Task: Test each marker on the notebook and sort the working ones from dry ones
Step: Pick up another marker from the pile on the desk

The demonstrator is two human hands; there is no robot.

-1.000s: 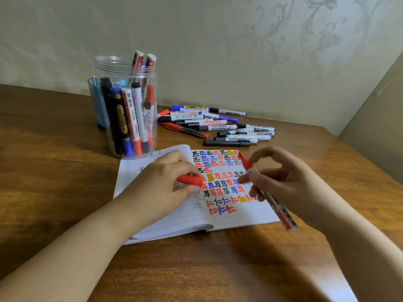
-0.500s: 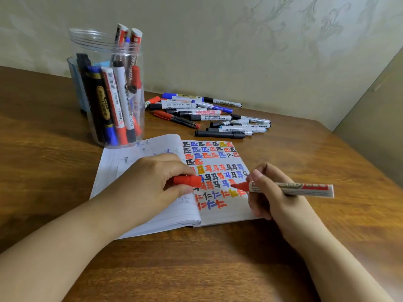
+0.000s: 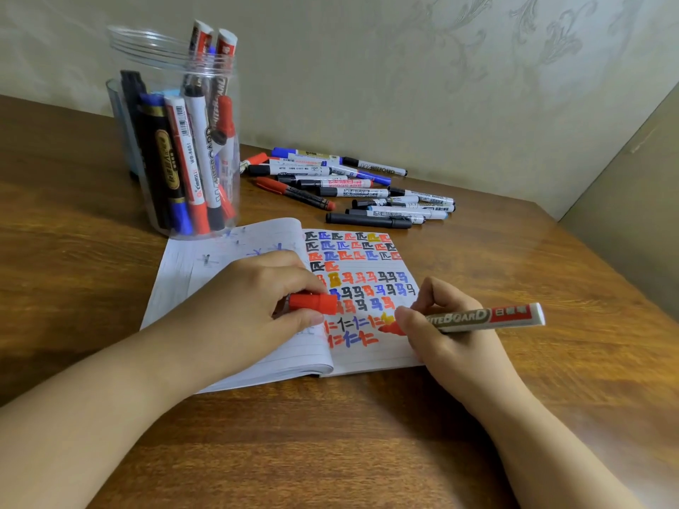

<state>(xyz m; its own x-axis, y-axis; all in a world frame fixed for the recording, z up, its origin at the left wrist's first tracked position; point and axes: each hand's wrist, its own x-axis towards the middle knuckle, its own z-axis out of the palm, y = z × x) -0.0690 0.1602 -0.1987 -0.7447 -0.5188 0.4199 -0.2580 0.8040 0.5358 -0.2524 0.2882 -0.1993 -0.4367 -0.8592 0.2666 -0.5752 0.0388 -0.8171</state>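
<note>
Wooden table (image 3: 477,416), notebook (image 3: 205,266) open. Right hand (image 3: 452,336) pinches red marker (image 3: 485,317), tip on page beside fingertips; left hand (image 3: 250,310) grips cap (image 3: 312,303). Risk: palm smearing fresh ink; uncapped tip drying.

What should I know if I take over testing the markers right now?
Left hand pinches the red cap and rests on the notebook.
Right hand holds the uncapped red whiteboard marker, tip on the page by the fourth-from-bottom row of marks.
Clear jar holds upright markers; a pile of capped markers lies behind the notebook.
Done: many coloured test marks fill the right page.
Left: finish this mark, recap, sort it; which group is working, I cannot tell.
</note>
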